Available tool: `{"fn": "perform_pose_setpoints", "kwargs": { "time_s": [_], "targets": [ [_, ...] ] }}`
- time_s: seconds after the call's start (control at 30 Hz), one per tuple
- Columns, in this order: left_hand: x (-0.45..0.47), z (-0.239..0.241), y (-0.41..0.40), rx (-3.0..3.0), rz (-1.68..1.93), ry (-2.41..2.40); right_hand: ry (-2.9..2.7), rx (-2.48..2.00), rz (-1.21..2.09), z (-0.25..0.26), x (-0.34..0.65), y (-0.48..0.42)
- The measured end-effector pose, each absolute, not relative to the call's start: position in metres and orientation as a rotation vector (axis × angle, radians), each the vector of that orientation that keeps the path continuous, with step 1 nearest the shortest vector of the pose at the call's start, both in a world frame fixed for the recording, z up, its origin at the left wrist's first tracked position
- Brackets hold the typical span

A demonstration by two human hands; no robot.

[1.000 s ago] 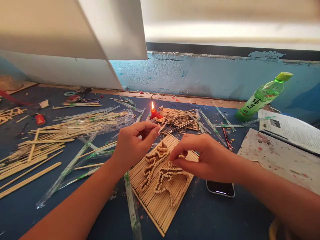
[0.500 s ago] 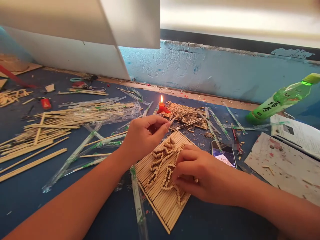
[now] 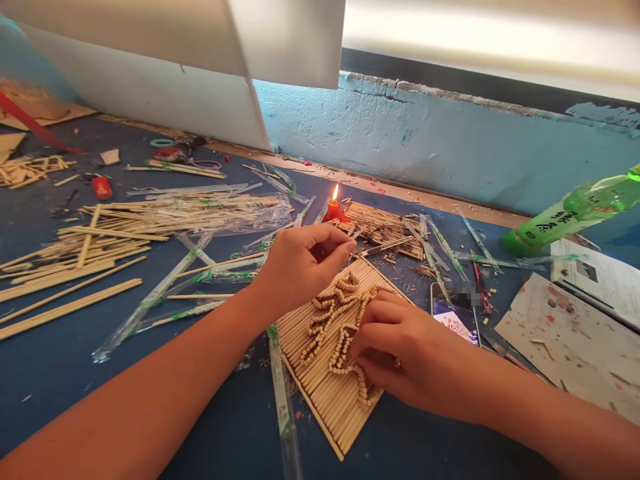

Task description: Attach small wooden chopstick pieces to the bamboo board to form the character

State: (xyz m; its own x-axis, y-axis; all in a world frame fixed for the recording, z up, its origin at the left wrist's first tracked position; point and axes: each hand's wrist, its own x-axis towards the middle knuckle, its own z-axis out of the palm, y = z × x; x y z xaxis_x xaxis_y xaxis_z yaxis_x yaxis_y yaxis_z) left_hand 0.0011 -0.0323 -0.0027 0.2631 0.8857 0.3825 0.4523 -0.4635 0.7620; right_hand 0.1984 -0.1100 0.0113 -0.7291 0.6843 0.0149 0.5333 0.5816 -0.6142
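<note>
Beside the lit candle (image 3: pixel 333 208), left hand (image 3: pixel 300 267) pinched together, right hand (image 3: pixel 405 350) pressing bead pattern (image 3: pixel 325 315), grip hidden; a slip could dislodge beads.

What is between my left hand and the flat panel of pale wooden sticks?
Nothing visible. The left hand hangs just over the far corner of the flat panel of pale wooden sticks; the right hand rests on its pattern of small wooden pieces.
</note>
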Motion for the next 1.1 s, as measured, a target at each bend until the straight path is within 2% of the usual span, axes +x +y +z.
{"fn": "perform_pose_setpoints", "kwargs": {
  "time_s": [1.1],
  "targets": [
    [0.0019, -0.0031, -0.0338, 2.009, 1.108, 1.196, -2.640, -0.937, 0.687, 0.0048, 0.1992, -0.1115]
  ]
}}
